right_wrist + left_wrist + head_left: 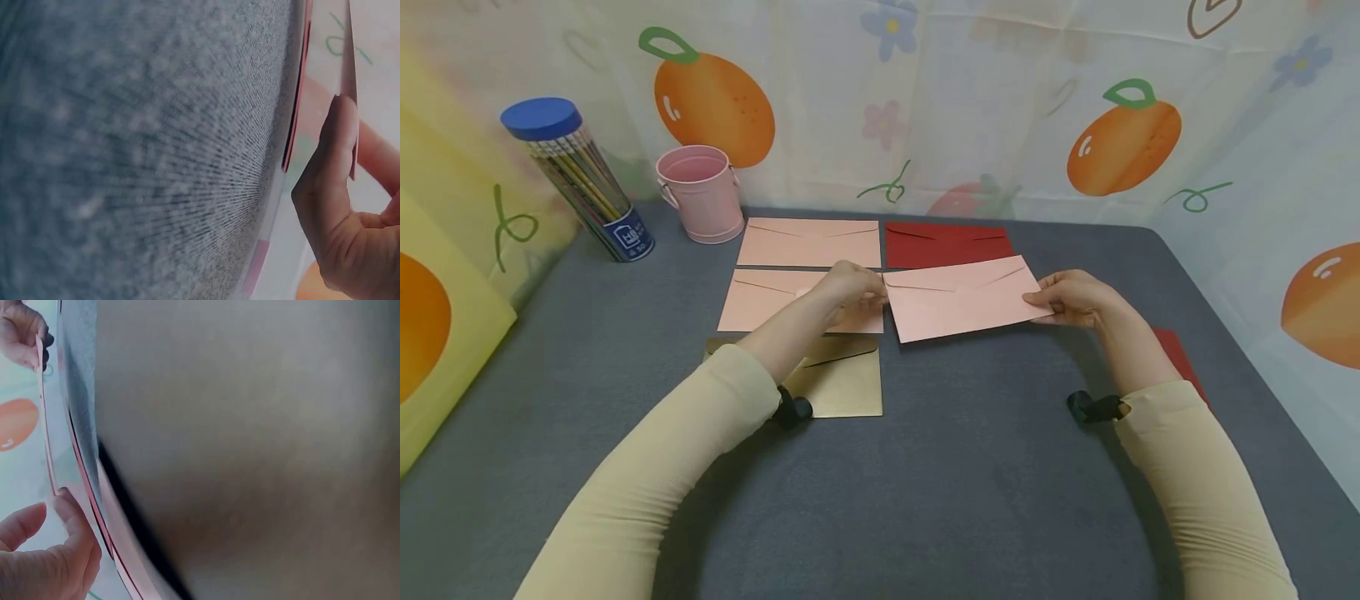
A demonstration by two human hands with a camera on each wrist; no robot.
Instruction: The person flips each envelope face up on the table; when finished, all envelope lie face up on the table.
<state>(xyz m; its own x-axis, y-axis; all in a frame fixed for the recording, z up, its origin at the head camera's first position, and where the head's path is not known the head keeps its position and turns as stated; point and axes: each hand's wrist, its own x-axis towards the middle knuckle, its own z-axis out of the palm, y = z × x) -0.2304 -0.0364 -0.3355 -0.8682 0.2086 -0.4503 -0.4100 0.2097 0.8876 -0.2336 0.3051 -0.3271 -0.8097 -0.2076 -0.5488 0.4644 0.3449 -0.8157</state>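
Both hands hold one pale pink envelope point(962, 298) flap side up, just above the grey table point(970, 467). My left hand point(880, 292) pinches its left edge and my right hand point(1033, 298) pinches its right edge. In the left wrist view the envelope point(44, 425) shows edge-on, between the left hand's fingers point(72, 515) and the far right hand point(22, 334). The right wrist view shows my thumb point(334, 156) lying along the envelope's edge point(347, 62). The envelope hovers just in front of a dark red envelope point(947, 243).
Two more pink envelopes point(808, 243) point(760, 300) lie left of the held one. A gold envelope point(842, 383) sits under my left wrist, a red one point(1180, 358) by my right forearm. A pencil tube point(580, 179) and pink bucket point(700, 193) stand back left.
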